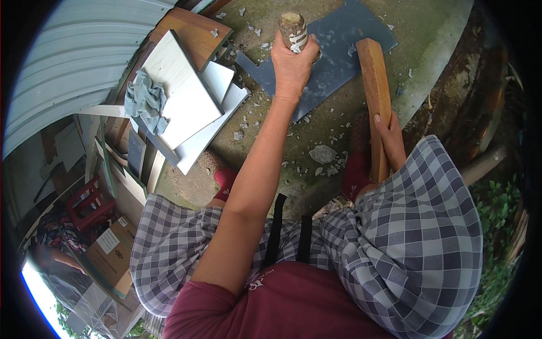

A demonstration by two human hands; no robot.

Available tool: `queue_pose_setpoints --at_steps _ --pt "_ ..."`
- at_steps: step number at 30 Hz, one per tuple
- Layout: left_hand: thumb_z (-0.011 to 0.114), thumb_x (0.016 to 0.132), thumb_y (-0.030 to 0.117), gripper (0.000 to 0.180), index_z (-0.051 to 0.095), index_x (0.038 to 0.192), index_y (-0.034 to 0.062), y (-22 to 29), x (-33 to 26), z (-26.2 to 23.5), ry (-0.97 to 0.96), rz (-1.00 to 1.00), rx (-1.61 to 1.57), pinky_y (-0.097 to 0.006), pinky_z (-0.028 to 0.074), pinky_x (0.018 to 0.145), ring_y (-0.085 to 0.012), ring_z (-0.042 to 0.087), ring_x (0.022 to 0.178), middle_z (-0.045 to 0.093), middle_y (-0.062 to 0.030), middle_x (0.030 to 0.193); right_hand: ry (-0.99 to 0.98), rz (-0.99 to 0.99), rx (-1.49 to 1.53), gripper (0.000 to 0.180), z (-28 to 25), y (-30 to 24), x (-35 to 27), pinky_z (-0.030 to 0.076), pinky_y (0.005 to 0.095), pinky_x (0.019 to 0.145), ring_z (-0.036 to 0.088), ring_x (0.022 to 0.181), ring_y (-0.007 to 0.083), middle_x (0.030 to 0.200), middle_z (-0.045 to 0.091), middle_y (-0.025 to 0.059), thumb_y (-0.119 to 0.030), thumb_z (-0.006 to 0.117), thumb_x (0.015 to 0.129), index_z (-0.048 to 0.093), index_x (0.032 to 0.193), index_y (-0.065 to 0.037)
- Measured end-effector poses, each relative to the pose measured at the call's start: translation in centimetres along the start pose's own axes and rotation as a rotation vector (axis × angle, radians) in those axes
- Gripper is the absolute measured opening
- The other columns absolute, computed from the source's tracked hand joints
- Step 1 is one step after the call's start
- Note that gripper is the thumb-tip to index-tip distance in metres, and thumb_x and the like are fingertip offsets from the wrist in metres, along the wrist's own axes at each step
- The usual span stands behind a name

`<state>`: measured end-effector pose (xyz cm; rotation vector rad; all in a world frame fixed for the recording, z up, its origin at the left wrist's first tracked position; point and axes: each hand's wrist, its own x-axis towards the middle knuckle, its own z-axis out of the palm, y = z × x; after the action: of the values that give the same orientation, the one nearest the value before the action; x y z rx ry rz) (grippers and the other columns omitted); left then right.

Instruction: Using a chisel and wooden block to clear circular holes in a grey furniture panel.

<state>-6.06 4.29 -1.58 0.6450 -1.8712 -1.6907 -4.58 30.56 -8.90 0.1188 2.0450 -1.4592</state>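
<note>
Grey-blue sheet (339, 53), a flat tile-like slab of irregular outline, lies on the concrete floor (429, 34) directly in front of the seated person. One corner shows a stepped, notched edge, and pale chips (323, 153) lie scattered over the floor between the slab and the person's feet; I judge from these that breaking or trimming of the slab is already under way. Most of the slab remains in one piece, so the greater part of the work appears outstanding.

The left hand (292, 65) is clenched around a wooden handle (293, 29) wrapped with pale tape, held upright over the near edge of the slab; the tool's head is hidden below the fist and cannot be identified. The right hand (389, 141) grasps the lower part of a wooden batten (375, 96), which runs from beside the knee to the slab's right edge. Whether it touches the slab cannot be told.

Count of items:
- grey-blue slab: one
- taped handle: one
- wooden batten: one
- larger chip of rubble near the feet: one, with many small fragments not countable
- white tiles (186, 96), stacked to the left: at least three visible, leaning on a brown board (195, 31)
- grey rag (145, 100), lying on the top tile: one
- red stool (87, 202): one
- cardboard box (110, 254): one
</note>
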Motion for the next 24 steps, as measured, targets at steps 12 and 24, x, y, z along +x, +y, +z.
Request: queue_pose_setpoints --at_steps 12,24 --pt "0.066 0.075 0.010 0.019 0.053 0.086 0.0016 -0.1 -0.4 0.9 0.057 0.024 0.035 -0.026 0.046 0.062 -0.0081 0.052 0.066 0.059 -0.0030 0.073 -0.007 -0.021 0.020 0.059 -0.1 0.0 0.2 0.042 0.0313 0.085 0.055 0.096 0.0201 0.104 0.057 0.0147 -0.039 0.062 0.083 0.045 0.121 0.002" --pt "0.070 0.066 0.006 0.032 0.049 0.090 0.0027 -0.9 -1.7 5.3 0.268 0.179 0.354 -0.041 0.047 0.068 -0.0375 0.059 0.078 0.059 -0.0158 0.083 -0.008 -0.020 -0.098 0.053 0.4 0.2 0.3 0.040 0.0328 0.088 0.053 0.100 0.0221 0.108 0.056 0.0167 -0.038 0.059 0.086 0.045 0.117 0.003"
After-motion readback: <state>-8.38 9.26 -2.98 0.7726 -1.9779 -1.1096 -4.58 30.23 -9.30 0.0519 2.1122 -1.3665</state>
